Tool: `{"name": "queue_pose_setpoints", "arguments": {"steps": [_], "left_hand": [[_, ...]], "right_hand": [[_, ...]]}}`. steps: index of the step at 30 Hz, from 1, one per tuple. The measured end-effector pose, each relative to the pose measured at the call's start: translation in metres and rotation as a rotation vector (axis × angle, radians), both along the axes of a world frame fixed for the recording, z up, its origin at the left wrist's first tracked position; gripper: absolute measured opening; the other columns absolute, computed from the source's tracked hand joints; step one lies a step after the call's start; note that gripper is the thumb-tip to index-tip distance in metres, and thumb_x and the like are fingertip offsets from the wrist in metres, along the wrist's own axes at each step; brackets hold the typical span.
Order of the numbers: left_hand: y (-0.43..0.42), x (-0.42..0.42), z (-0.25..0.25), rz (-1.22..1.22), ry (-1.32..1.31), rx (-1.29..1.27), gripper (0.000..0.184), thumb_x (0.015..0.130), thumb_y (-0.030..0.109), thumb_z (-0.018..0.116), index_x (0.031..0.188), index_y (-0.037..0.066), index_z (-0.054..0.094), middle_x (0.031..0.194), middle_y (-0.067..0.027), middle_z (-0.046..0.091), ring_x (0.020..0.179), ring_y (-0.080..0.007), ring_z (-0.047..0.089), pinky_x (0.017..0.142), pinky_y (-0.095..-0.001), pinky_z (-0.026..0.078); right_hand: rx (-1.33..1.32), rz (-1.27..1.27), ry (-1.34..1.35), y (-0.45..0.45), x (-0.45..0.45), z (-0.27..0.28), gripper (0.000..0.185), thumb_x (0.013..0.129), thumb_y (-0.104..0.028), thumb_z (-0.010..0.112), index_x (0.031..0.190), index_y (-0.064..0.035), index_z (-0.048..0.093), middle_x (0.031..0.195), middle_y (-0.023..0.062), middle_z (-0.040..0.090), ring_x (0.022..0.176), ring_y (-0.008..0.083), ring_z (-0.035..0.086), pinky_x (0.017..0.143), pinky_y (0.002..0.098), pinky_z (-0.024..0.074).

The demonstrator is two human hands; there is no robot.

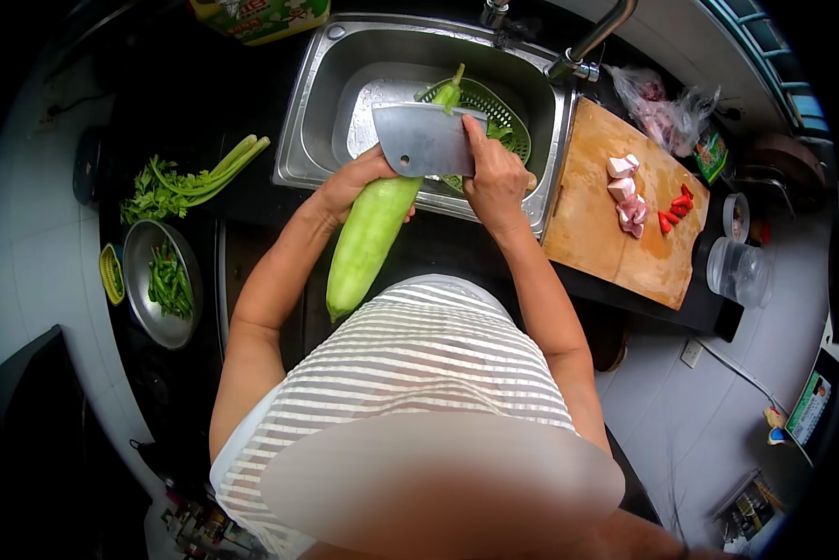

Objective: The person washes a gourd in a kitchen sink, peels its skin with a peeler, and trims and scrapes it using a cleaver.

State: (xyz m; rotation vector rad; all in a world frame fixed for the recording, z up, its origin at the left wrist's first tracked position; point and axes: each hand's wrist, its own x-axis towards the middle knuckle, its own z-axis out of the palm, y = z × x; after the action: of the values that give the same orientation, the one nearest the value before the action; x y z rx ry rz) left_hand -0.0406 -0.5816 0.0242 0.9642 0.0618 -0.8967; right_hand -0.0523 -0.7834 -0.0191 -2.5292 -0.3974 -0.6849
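My left hand (356, 183) is closed round the upper end of a long, pale green gourd (371, 247), which slants down toward my body. In my right hand (496, 177) is a cleaver (424, 138), gripped at its handle end with the index finger stretched along the blade. The broad blade lies across the top of the gourd, above the sink; whether its edge is in the flesh I cannot tell. Just beyond the blade a green stem end (448, 94) shows over a green perforated basket (481, 93) with greens in it.
A steel sink (293, 103) with a tap (592, 42) lies ahead. On the right, a wooden cutting board (592, 229) bears meat pieces (627, 191) and red peppers (676, 207). Celery (195, 177) and a metal bowl (184, 322) of cut green peppers (169, 280) are leftward.
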Motion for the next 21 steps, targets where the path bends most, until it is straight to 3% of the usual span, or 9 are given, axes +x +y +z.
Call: {"name": "queue_pose_setpoints", "arguments": {"steps": [3,5,9,10,12,21], "left_hand": [[-0.001,-0.005,0.004,-0.005,0.017,-0.017,0.042,0.076,0.021,0.050,0.112,0.001,0.040,0.084,-0.0157,0.052,0.059,-0.0269,0.058,0.053,-0.0352,0.051],[-0.003,-0.010,0.009,-0.036,0.018,-0.080,0.047,0.075,0.020,0.050,0.116,0.002,0.037,0.086,-0.0156,0.051,0.059,-0.0268,0.058,0.052,-0.0350,0.051],[0.006,-0.010,-0.008,-0.039,0.055,-0.073,0.053,0.078,0.021,0.052,0.125,0.006,0.031,0.084,-0.0162,0.053,0.061,-0.0265,0.060,0.054,-0.0353,0.053],[0.008,-0.009,-0.017,-0.031,0.097,-0.093,0.050,0.079,0.025,0.053,0.120,0.003,0.036,0.082,-0.0163,0.055,0.061,-0.0264,0.060,0.055,-0.0354,0.053],[0.007,-0.008,-0.020,-0.008,0.123,-0.154,0.045,0.079,0.032,0.056,0.105,-0.003,0.048,0.078,-0.0161,0.058,0.062,-0.0263,0.061,0.055,-0.0353,0.053],[0.004,-0.010,-0.017,0.008,0.126,-0.072,0.041,0.078,0.028,0.056,0.105,-0.002,0.047,0.079,-0.0157,0.057,0.062,-0.0255,0.061,0.053,-0.0348,0.053]], "right_hand": [[-0.051,-0.052,0.070,-0.003,-0.001,0.002,0.069,0.054,0.006,0.055,0.120,-0.0102,0.046,0.069,0.0086,0.053,0.060,0.0243,0.054,0.056,0.0329,0.0436],[0.050,-0.153,0.090,-0.013,0.005,-0.001,0.067,0.055,0.006,0.054,0.119,-0.0103,0.047,0.071,0.0099,0.055,0.061,0.0248,0.056,0.056,0.0332,0.0446],[-0.019,0.035,0.108,-0.003,-0.016,0.020,0.065,0.053,0.006,0.054,0.116,-0.0097,0.049,0.071,0.0100,0.056,0.061,0.0245,0.056,0.055,0.0338,0.0443],[-0.022,0.112,0.020,0.001,-0.018,0.021,0.063,0.054,0.002,0.057,0.115,-0.0074,0.050,0.059,0.0054,0.046,0.051,0.0191,0.049,0.048,0.0325,0.0382],[0.023,0.124,0.046,0.010,-0.020,0.025,0.063,0.053,0.001,0.058,0.115,-0.0089,0.050,0.058,0.0051,0.044,0.051,0.0202,0.048,0.048,0.0323,0.0371],[0.071,0.089,0.056,0.009,-0.018,0.021,0.067,0.052,0.002,0.058,0.117,-0.0101,0.049,0.060,0.0061,0.046,0.052,0.0218,0.049,0.049,0.0320,0.0381]]}}
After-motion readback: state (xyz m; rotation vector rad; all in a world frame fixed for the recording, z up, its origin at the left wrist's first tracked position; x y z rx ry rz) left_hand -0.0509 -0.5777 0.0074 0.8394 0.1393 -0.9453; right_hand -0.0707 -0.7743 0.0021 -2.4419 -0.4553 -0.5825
